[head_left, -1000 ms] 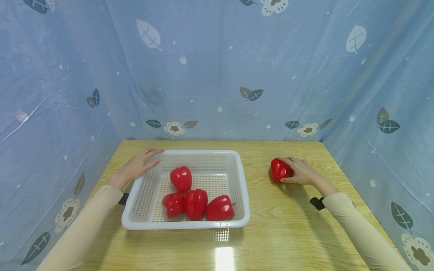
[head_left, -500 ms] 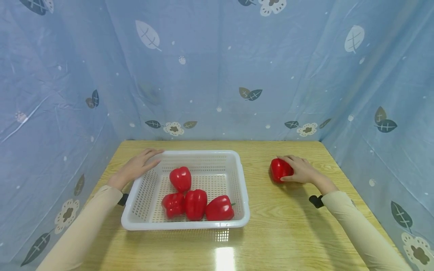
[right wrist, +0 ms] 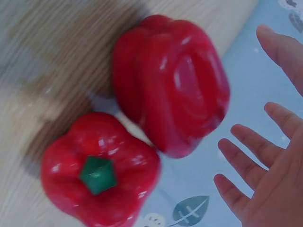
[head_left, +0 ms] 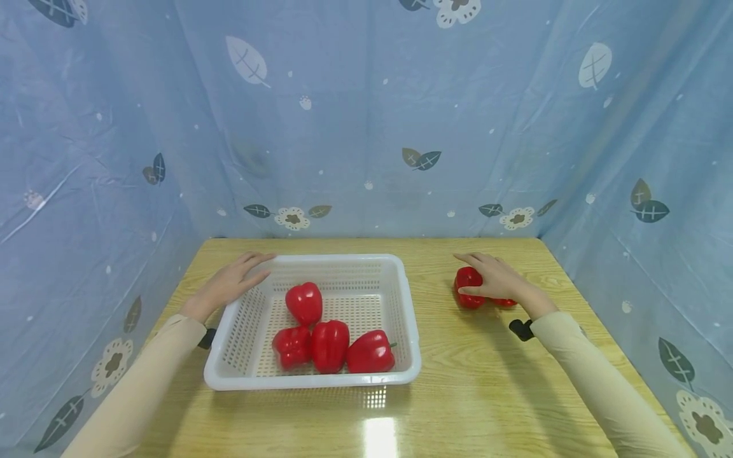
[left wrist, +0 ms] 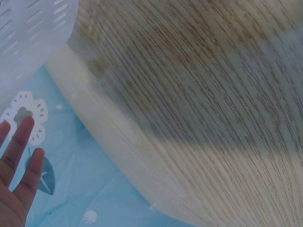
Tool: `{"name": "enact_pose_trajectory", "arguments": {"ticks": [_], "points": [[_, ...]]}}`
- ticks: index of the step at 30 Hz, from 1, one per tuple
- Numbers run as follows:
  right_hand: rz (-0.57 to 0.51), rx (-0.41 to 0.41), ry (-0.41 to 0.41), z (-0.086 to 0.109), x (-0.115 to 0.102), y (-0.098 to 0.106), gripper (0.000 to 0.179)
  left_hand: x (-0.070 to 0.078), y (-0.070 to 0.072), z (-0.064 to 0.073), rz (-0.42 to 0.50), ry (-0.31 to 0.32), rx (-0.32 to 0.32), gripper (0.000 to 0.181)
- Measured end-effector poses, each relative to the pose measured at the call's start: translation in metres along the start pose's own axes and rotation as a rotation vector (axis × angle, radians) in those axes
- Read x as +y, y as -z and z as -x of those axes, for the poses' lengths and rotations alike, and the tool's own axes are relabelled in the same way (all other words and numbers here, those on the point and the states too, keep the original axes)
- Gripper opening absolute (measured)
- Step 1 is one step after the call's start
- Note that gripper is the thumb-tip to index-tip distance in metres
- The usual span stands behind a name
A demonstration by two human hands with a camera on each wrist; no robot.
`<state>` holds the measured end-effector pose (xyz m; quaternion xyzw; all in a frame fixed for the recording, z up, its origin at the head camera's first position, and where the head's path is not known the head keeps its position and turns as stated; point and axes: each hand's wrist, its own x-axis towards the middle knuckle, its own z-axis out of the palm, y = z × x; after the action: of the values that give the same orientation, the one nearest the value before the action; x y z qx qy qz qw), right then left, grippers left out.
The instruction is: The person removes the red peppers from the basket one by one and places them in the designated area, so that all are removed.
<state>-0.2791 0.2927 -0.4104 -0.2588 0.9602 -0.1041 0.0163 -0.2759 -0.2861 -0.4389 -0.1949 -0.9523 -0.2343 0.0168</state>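
My right hand (head_left: 495, 278) is above two red bell peppers on the right of the table, its fingers spread and apart from them in the right wrist view. The left-hand bell pepper (head_left: 467, 280) shows beside the thumb; the other bell pepper (head_left: 505, 303) is mostly hidden under the hand. The right wrist view has one pepper (right wrist: 98, 165) with its green stem up, beside a pepper (right wrist: 173, 85) lying with no stem visible. At the back left corner of a white plastic basket (head_left: 312, 381), my left hand (head_left: 226, 283) holds its fingers straight; contact with the rim is unclear.
Several red bell peppers (head_left: 330, 346) lie inside the basket, mostly toward its front. The wooden table (head_left: 458, 407) is bordered by blue patterned curtains (head_left: 366, 127) at the back and both sides.
My right hand has let go of the bell pepper, risen a little and shifted left, its fingers widening. A second pepper now shows beneath it. The left hand stays where it was.
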Motion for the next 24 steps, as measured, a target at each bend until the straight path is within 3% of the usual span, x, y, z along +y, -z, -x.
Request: {"name": "enact_pose_trajectory", "arguments": {"ticks": [24], "points": [[0.023,0.042,0.202,-0.030,-0.059,0.010,0.069,0.000,0.001,0.001,-0.005,0.009,-0.013,0.053]]}}
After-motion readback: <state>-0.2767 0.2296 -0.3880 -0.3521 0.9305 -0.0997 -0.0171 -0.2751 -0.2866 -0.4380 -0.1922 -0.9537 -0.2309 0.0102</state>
